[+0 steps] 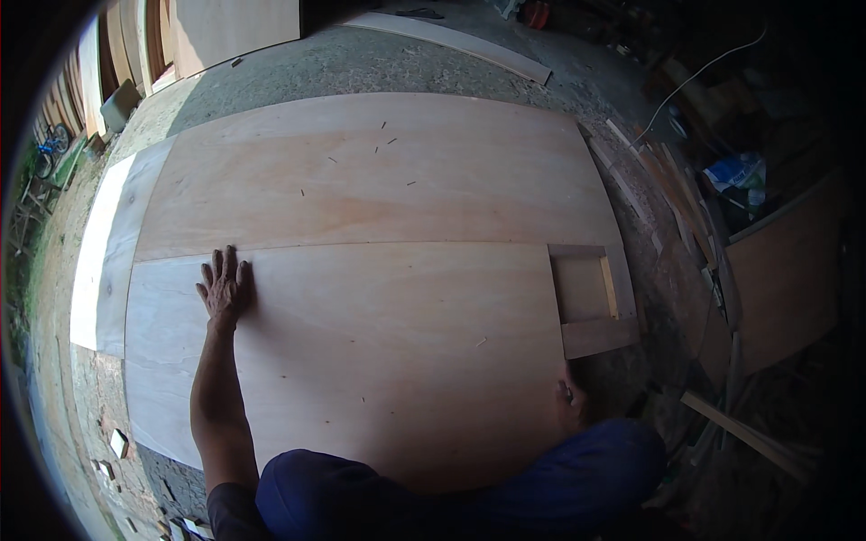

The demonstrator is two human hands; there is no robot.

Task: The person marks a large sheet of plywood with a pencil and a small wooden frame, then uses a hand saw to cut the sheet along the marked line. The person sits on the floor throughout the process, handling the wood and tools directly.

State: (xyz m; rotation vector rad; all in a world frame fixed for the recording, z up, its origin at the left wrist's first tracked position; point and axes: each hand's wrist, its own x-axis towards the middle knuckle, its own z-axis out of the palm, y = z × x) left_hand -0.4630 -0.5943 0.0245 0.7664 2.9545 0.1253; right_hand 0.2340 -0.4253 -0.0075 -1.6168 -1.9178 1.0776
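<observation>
Left hand (225,287) is laid flat, fingers spread wide, on the near plywood sheet (388,334), close to its far edge. Right hand (570,401) is placed at the sheet's right edge; grip is shadowed, cannot tell if anything is held. Sheet is spanned by the two hands. Its far edge is met by the far plywood sheet (361,198), scattered with small dark nail-like pieces (392,141). Wooden frame (595,340) is exposed just beyond the right hand.
</observation>
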